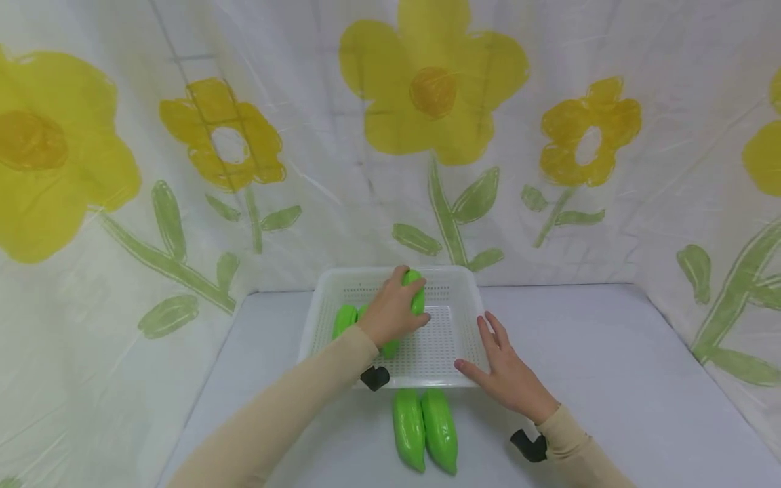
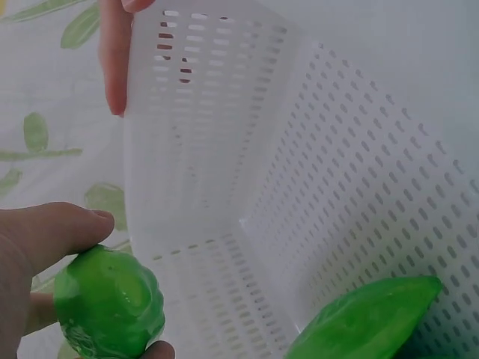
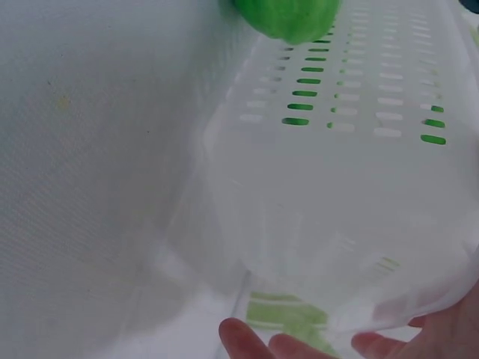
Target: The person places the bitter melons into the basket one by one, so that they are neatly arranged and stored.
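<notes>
Head view shows the full layout: white perforated basket point(image 1: 454, 285) toward the back edge of the desk point(image 1: 610, 352), mid-width, two green peppers point(image 1: 425, 428) lying side by side on the desk just in front of the basket's near rim, more green pieces point(image 1: 344, 318) inside at the basket's left side. Left hand point(image 1: 393, 312) is over the basket interior, grip curled around a green pepper point(image 1: 417, 291). Only the left wrist view shows that grip close up: thumb point(image 2: 63, 228) on top of the pepper point(image 2: 108, 303), a fingertip under it, pepper held above the basket floor point(image 2: 359, 194), another green piece point(image 2: 367, 321) lying in the basket lower right. Right hand point(image 1: 506, 373) sits at the basket's near right corner, fingers straight and spread, touching the rim, holding nothing. Right wrist view adds the basket's outer wall point(image 3: 322, 217) from low down, fingertips point(image 3: 243, 340) at its bottom edge, green showing through the slots; contact under the wall is too blurred to call.
</notes>
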Motion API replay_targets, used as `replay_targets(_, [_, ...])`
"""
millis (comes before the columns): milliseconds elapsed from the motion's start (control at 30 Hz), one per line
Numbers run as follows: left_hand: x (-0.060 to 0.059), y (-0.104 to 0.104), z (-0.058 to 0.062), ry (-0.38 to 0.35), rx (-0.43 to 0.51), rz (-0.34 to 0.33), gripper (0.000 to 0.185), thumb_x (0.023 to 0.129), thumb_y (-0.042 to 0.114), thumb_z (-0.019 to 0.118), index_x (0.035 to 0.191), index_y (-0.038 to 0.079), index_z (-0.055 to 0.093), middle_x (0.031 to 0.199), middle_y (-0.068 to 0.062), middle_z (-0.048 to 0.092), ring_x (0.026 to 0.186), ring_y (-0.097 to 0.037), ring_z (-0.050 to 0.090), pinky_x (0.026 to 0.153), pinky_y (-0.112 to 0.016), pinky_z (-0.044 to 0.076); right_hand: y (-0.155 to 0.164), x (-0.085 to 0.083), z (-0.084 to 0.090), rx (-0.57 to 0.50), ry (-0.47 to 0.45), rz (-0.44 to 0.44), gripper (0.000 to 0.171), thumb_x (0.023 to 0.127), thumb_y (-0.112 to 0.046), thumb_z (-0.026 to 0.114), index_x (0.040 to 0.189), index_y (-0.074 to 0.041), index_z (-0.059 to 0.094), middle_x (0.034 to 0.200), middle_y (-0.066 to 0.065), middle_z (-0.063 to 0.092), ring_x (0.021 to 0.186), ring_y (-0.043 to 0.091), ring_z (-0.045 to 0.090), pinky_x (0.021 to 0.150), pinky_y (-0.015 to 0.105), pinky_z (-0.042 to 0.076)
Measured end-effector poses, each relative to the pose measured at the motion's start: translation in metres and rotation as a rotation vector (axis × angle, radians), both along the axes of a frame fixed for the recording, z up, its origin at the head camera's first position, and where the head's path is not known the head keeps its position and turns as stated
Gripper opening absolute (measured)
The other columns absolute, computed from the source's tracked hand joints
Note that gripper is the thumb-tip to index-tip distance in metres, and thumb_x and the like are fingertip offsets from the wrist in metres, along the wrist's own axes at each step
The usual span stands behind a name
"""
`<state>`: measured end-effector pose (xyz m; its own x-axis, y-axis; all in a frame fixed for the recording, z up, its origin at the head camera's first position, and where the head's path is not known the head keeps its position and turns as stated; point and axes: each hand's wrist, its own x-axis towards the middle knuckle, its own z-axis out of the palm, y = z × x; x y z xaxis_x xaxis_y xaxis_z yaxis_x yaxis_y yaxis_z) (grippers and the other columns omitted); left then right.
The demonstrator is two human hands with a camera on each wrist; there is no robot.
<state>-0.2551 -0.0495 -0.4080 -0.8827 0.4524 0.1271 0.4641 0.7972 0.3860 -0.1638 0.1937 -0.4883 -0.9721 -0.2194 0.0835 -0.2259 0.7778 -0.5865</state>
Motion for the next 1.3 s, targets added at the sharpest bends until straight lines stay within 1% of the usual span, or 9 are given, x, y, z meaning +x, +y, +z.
replay_targets(133, [-0.006,0.002,-0.002,-0.054,-0.02,0.016,0.068,0.093,0.035,0.078,0.152,0.01,0.055,0.163,-0.025,0.032,0.14,-0.045,0.05,0.111,-0.051,0.05,0.0,0.001,0.0,0.003,0.003,0.001,0.101,0.1,-0.06,0.059,0.166,0.001,0.013,0.174,0.02,0.003,0.149,0.047,0.039,0.104,0.065,0.05])
replay_targets(267, [-0.015,0.004,-0.007,-0.072,-0.022,0.025,0.068,0.093,0.034,0.078,0.151,0.01,0.055,0.163,-0.025,0.031,0.14,-0.046,0.05,0.111,-0.052,0.05,0.0,0.001,0.001,0.005,0.009,-0.002,0.101,0.1,-0.059,0.06,0.165,0.002,0.013,0.174,0.02,0.004,0.148,0.047,0.04,0.103,0.065,0.051])
replay_targets(467, [-0.029,0.009,-0.024,-0.087,-0.116,0.018,0.072,0.091,0.039,0.08,0.152,0.01,0.055,0.162,-0.025,0.034,0.143,-0.045,0.048,0.115,-0.051,0.047,-0.001,0.001,0.003,-0.006,0.004,0.006,0.1,0.1,-0.057,0.061,0.165,0.002,0.014,0.174,0.02,0.005,0.148,0.047,0.041,0.101,0.064,0.052])
replay_targets(633, [-0.036,0.015,-0.037,-0.087,-0.195,0.005,0.073,0.088,0.04,0.082,0.15,0.011,0.057,0.161,-0.025,0.037,0.14,-0.043,0.052,0.115,-0.05,0.047,-0.001,0.0,0.004,-0.006,0.005,0.003,0.1,0.1,-0.058,0.061,0.165,0.002,0.014,0.174,0.02,0.004,0.147,0.047,0.042,0.102,0.063,0.052])
replay_targets(800, [-0.039,0.02,-0.05,-0.073,-0.267,-0.018,0.076,0.084,0.043,0.086,0.148,0.012,0.059,0.153,-0.025,0.043,0.129,-0.041,0.059,0.106,-0.047,0.055,-0.001,0.002,0.004,-0.008,0.004,-0.003,0.1,0.1,-0.057,0.061,0.165,0.002,0.015,0.174,0.019,0.005,0.147,0.046,0.042,0.102,0.064,0.052])
replay_targets(900, [-0.039,0.021,-0.06,-0.06,-0.336,-0.025,0.079,0.083,0.046,0.085,0.149,0.011,0.058,0.156,-0.027,0.041,0.13,-0.044,0.058,0.106,-0.047,0.055,-0.001,0.002,0.003,-0.008,0.009,0.001,0.1,0.1,-0.057,0.061,0.165,0.002,0.015,0.174,0.019,0.006,0.147,0.046,0.042,0.101,0.063,0.053])
replay_targets(1000, [-0.04,0.022,-0.067,-0.064,-0.364,-0.012,0.08,0.082,0.046,0.086,0.148,0.011,0.058,0.159,-0.028,0.037,0.132,-0.047,0.056,0.102,-0.048,0.058,-0.001,0.002,0.002,-0.007,0.011,0.0,0.1,0.1,-0.057,0.062,0.165,0.002,0.014,0.174,0.018,0.006,0.148,0.044,0.042,0.101,0.063,0.053])
replay_targets(1167, [-0.038,0.024,-0.074,-0.051,-0.368,0.008,0.077,0.081,0.042,0.087,0.146,0.01,0.06,0.153,-0.024,0.038,0.128,-0.044,0.054,0.085,-0.044,0.064,0.0,0.001,-0.001,0.005,0.001,-0.007,0.102,0.099,-0.06,0.06,0.166,-0.001,0.012,0.175,0.016,0.004,0.15,0.043,0.04,0.105,0.062,0.051])
replay_targets(1300, [-0.035,0.025,-0.074,-0.036,-0.391,0.005,0.079,0.081,0.041,0.087,0.147,0.009,0.058,0.151,-0.025,0.04,0.134,-0.046,0.05,0.085,-0.043,0.064,0.001,0.0,-0.001,0.004,0.007,-0.007,0.101,0.099,-0.06,0.061,0.166,-0.001,0.013,0.175,0.016,0.005,0.15,0.043,0.04,0.105,0.062,0.051])
